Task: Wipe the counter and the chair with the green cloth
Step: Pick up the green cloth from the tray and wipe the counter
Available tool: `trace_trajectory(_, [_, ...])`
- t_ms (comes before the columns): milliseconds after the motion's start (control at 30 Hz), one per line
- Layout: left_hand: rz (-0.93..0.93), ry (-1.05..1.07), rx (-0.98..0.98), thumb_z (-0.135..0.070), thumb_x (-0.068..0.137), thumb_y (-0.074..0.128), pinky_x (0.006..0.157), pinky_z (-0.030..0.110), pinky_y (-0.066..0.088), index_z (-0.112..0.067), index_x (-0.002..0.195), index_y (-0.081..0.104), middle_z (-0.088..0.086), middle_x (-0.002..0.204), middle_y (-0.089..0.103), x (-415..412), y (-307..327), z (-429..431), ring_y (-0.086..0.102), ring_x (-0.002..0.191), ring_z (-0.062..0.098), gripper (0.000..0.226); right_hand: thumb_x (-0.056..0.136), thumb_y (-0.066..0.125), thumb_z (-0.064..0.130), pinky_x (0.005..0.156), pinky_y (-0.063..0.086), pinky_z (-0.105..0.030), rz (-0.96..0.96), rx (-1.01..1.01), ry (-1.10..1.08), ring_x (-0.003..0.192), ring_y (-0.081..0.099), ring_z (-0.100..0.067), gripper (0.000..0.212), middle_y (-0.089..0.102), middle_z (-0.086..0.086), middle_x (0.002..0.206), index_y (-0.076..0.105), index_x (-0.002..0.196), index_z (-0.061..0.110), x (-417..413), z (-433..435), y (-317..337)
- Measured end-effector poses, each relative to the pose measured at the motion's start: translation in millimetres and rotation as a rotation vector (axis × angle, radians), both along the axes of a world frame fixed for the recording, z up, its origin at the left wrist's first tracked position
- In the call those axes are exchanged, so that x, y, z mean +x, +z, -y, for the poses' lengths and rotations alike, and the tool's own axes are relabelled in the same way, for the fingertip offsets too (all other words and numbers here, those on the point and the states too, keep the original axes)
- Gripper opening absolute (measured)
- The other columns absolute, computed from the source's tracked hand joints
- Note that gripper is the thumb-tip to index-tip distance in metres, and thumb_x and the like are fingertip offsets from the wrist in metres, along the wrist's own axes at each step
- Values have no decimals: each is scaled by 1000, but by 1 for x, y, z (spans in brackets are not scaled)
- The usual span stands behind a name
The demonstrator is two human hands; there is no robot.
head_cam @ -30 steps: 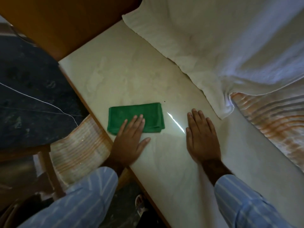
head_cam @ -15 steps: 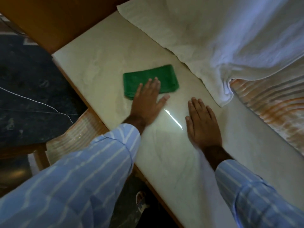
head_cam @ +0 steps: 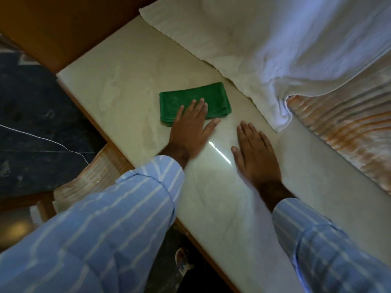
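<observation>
Green cloth (head_cam: 194,102) looks soft, light, limp; folded terry rectangle, several layers, likely slides easily on the polished surface (head_cam: 127,66) under flat pressure. Best hold: palm down on its middle, or pinch the stacked fold edge to lift. It lies under and beyond the left hand (head_cam: 190,127) fingertips. That hand is spread flat, pressing its near edge, not gripping. Right hand (head_cam: 256,153) lies flat and empty just beside it.

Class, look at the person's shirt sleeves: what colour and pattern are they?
Light blue with thin white stripes, on both sleeves, shown clearly in the head view.
</observation>
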State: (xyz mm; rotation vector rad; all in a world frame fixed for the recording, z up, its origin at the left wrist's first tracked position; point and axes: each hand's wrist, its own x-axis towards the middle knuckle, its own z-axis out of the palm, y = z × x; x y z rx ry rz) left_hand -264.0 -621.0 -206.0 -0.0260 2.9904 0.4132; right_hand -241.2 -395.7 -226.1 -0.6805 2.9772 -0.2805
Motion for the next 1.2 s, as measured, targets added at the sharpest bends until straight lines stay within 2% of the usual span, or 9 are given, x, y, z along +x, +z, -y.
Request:
trace_trajectory(133, [-59,-207,36,-55,103,33,125,44,15,-13,154,38,3,165,33,60,-6,16,25,153,20,67,111,35,40,133,19,-44,-3,-3,4,163,23,-25,63,26,-9,175,28,166,10,0,-1,2])
trace_trajectory(300, [-55,-234,75,-56,104,34,126,43,11,-16,158,29,-1,168,24,111,-16,75,15,156,15,67,110,32,41,132,22,-45,-19,3,5,162,26,-26,64,29,-10,174,30,165,10,0,0,-1])
trace_trajectory(433, [-79,-6,87,-53,104,31,126,40,6,-15,157,32,2,166,27,73,-19,112,19,155,19,66,109,37,38,130,27,-48,-68,-13,8,160,32,-28,62,34,-12,172,36,163,8,-2,-1,-2])
trace_trajectory(533, [-58,177,113,-60,102,18,125,40,3,-16,158,29,1,168,24,22,-22,123,16,156,19,73,108,41,36,130,27,-46,-92,-17,4,159,33,-27,61,36,-12,171,38,162,7,-1,-1,-6])
trace_trajectory(700, [11,174,-41,-83,90,11,126,49,2,-14,161,9,2,171,5,-25,-23,104,3,157,22,99,108,38,40,130,25,-43,-91,-23,1,159,34,-26,62,37,-10,170,39,161,9,-2,0,-6])
trace_trajectory(867, [49,56,-103,-89,85,17,125,53,5,-11,161,6,5,172,4,12,-23,92,1,157,24,109,107,42,39,129,28,-46,-91,-27,0,157,38,-30,61,41,-14,167,42,159,7,-2,1,-5])
trace_trajectory(967, [42,1,-112,-88,86,19,124,54,8,-9,161,11,7,171,7,44,-23,76,6,157,26,109,107,42,43,127,31,-51,-87,-33,1,155,39,-35,64,44,-18,165,44,157,4,-11,12,-5])
trace_trajectory(1100, [65,-17,-40,-82,91,16,126,48,-1,-13,162,7,2,172,-1,50,-14,77,-2,158,20,99,108,33,53,129,27,-51,-21,-45,36,159,34,-32,68,41,-14,168,44,159,9,-34,54,1])
trace_trajectory(1200, [-6,84,218,-64,101,26,125,39,6,-15,157,33,1,170,18,44,1,89,13,156,20,75,107,38,52,126,30,-50,14,-169,-13,154,40,-33,61,50,-11,162,57,150,13,-47,92,8])
